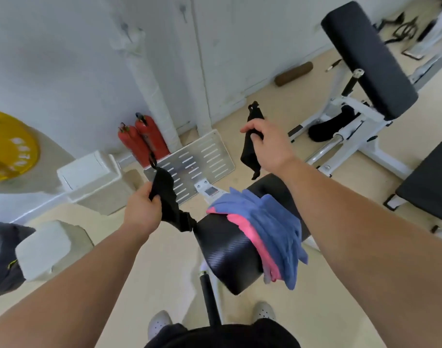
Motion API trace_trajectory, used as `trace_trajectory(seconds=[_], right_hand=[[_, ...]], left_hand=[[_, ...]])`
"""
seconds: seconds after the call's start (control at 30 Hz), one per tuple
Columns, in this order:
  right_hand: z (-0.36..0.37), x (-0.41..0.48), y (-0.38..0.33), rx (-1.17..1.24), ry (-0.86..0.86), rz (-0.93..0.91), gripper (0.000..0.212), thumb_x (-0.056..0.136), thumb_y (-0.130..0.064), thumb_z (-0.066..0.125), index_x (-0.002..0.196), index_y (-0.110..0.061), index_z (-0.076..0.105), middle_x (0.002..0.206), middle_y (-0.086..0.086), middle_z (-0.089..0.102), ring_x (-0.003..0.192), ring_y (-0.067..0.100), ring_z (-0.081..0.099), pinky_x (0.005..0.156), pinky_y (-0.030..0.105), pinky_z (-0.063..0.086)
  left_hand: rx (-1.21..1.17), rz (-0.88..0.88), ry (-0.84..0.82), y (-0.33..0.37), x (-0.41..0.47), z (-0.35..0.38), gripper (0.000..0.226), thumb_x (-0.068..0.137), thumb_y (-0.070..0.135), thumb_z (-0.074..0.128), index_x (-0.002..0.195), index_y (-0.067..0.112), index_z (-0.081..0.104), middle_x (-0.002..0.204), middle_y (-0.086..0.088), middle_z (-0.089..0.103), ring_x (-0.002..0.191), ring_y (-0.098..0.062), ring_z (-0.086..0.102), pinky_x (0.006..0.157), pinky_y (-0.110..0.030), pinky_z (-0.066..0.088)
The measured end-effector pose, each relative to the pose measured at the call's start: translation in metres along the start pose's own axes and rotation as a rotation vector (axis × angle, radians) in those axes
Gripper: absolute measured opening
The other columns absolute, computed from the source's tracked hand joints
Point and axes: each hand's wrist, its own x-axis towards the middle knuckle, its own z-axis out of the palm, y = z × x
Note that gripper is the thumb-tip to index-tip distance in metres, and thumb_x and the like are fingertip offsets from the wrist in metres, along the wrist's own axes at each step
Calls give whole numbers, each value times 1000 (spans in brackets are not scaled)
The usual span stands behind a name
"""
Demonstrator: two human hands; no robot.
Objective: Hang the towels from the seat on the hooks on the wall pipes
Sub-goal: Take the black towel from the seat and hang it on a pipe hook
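My left hand [142, 209] grips a black towel [168, 197] to the left of the black padded seat [227, 252]; its lower end hangs down to the seat's edge. My right hand [267, 144] holds a second piece of black cloth [250, 151] above and beyond the seat; I cannot tell whether the two pieces are one towel. A blue towel [272, 227] lies over a pink towel [247, 232] on the seat. White wrapped wall pipes [149, 79] rise ahead, with small grey hooks [125, 28] near the top.
Two red fire extinguishers [142, 139] stand by the pipes. A slotted metal footplate [197, 162] lies beyond the seat. A white box [89, 172] and concrete blocks [51, 247] sit left. A yellow weight plate [11, 146] is far left, a white bench frame [353, 121] right.
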Motion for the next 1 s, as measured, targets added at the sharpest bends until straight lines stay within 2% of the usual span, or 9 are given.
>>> trace_trajectory(seconds=[0.13, 0.23, 0.37, 0.43, 0.53, 0.63, 0.73, 0.9, 1.0], right_hand=[[19, 0, -82, -6, -17, -89, 43, 97, -3, 40, 95, -38, 65, 118, 4, 59, 106, 21, 59, 96, 37, 51], [49, -9, -141, 38, 38, -107, 50, 93, 5, 40, 92, -38, 65, 118, 5, 59, 106, 16, 58, 97, 27, 49], [96, -28, -209, 33, 60, -145, 52, 84, 12, 43, 111, -30, 60, 115, -3, 61, 107, 8, 56, 94, 21, 45], [116, -39, -241, 68, 35, -125, 64, 83, 11, 45, 125, -37, 46, 108, -6, 60, 91, -2, 55, 80, 10, 42], [148, -50, -282, 167, -16, -57, 80, 82, 8, 49, 135, -49, 31, 87, 4, 58, 69, 2, 51, 65, 7, 41], [183, -54, -313, 232, -61, 5, 57, 81, 9, 50, 116, -35, 58, 78, -13, 59, 67, -4, 53, 61, 6, 39], [218, -55, -335, 255, -166, 41, 45, 80, 10, 47, 88, -31, 64, 69, -16, 57, 59, -5, 48, 55, 11, 37], [268, -55, -363, 337, -311, 15, 22, 91, -13, 58, 93, -32, 68, 82, -20, 68, 70, -10, 56, 64, 5, 41], [296, -52, -377, 326, -372, 12, 20, 101, -29, 54, 98, -29, 74, 99, -13, 74, 90, -8, 64, 84, 14, 49]], left_hand=[[-146, 8, -10, -29, 13, -54, 32, 96, 4, 43, 114, 21, 64, 102, -7, 69, 95, -32, 65, 72, -35, 53], [-264, 21, -34, -52, 22, -95, 33, 93, 0, 44, 105, 24, 63, 97, -3, 69, 93, -31, 65, 81, -45, 56], [-417, -10, -98, -80, 31, -151, 39, 92, -5, 41, 96, 28, 62, 89, 1, 69, 82, -24, 63, 67, -35, 51], [-461, -36, -144, -91, 37, -178, 43, 93, -4, 40, 108, 30, 62, 97, 0, 71, 88, -24, 64, 74, -38, 54], [-499, -62, -137, -110, 46, -221, 48, 91, 0, 41, 128, 25, 59, 109, -4, 71, 100, -28, 66, 85, -48, 58], [-538, -89, -80, -127, 51, -265, 48, 89, -3, 41, 125, 20, 63, 109, -5, 72, 102, -28, 67, 82, -43, 58], [-563, -92, -36, -142, 57, -300, 48, 84, -4, 42, 116, 21, 68, 105, -4, 75, 101, -29, 70, 87, -49, 60], [-606, -50, -47, -147, 64, -336, 46, 86, -10, 42, 115, 17, 66, 100, -4, 73, 92, -21, 68, 59, -22, 54], [-624, -31, -77, -148, 73, -345, 48, 87, -10, 45, 118, 19, 66, 104, -5, 73, 97, -24, 69, 63, -24, 54]])
